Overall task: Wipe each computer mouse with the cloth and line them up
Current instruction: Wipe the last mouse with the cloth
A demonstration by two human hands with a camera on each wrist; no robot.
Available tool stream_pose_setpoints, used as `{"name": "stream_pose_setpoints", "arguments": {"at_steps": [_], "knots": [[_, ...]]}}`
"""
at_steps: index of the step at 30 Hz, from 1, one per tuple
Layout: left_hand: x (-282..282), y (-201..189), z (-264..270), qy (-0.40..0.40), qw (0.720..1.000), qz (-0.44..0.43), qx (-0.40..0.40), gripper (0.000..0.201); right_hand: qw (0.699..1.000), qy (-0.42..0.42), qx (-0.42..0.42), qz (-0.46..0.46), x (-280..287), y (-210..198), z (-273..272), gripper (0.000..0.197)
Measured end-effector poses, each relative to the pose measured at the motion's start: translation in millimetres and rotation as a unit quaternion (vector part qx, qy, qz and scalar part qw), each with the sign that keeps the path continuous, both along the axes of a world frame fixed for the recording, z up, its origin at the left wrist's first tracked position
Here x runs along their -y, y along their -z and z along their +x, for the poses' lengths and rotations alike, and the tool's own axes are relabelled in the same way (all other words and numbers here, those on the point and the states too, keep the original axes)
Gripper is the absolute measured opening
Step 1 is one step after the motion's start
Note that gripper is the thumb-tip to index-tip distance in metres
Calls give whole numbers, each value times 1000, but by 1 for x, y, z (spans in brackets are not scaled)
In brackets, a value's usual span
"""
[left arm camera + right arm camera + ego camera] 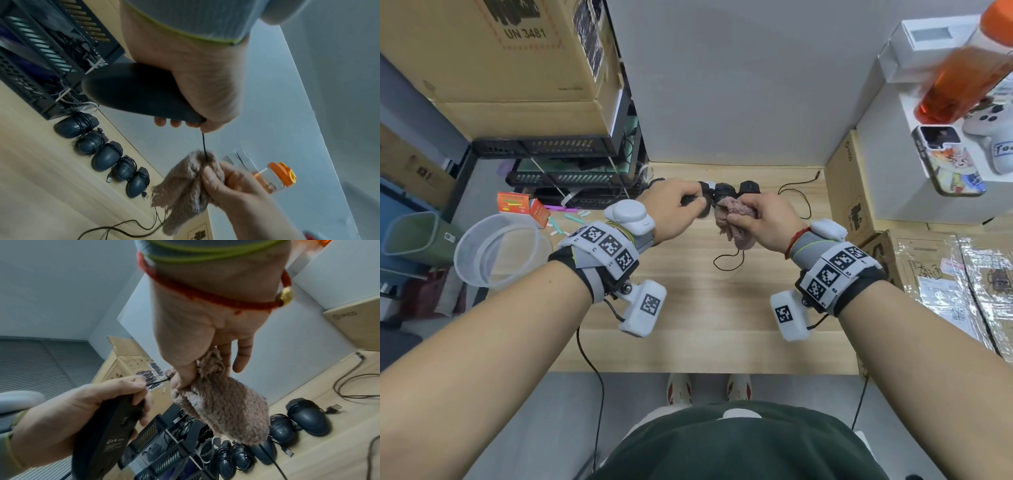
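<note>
Mouse, matte black and smooth-domed, sits lifted off the surface in the left hand, whose grip is clamped round its body. Its thin cable runs straight into the fluffy brown cloth, pinched in the right hand. Looks like cable-wiping; next, I'd guess, coiling it and setting it beside the row of mice below.

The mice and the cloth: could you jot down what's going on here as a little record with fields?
left hand: grips a black mouse lifted off the desk
right hand: pinches the brown cloth around that mouse's cable
row of mice: five, cables wrapped round them, side by side along the wooden desk's far edge
loose cable: lies on the desk
</note>
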State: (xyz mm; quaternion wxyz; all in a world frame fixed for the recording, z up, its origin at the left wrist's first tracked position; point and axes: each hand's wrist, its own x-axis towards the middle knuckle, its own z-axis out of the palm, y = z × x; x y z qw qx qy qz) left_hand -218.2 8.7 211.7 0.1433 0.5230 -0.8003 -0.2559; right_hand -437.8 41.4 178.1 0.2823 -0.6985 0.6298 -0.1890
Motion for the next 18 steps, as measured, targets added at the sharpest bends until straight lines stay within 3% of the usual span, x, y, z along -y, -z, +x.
{"name": "stream_pose_setpoints", "arguments": {"at_steps": [10, 14, 18], "knots": [[30, -4, 50, -167, 986, -3, -21, 26, 986, 146, -20, 75, -23, 27, -67, 10], [37, 0, 69, -219, 976, 20, -9, 27, 952, 289, -30, 100, -30, 35, -88, 29], [28, 9, 55, -197, 978, 70, 6, 26, 959, 263, 10, 108, -26, 26, -71, 33]]}}
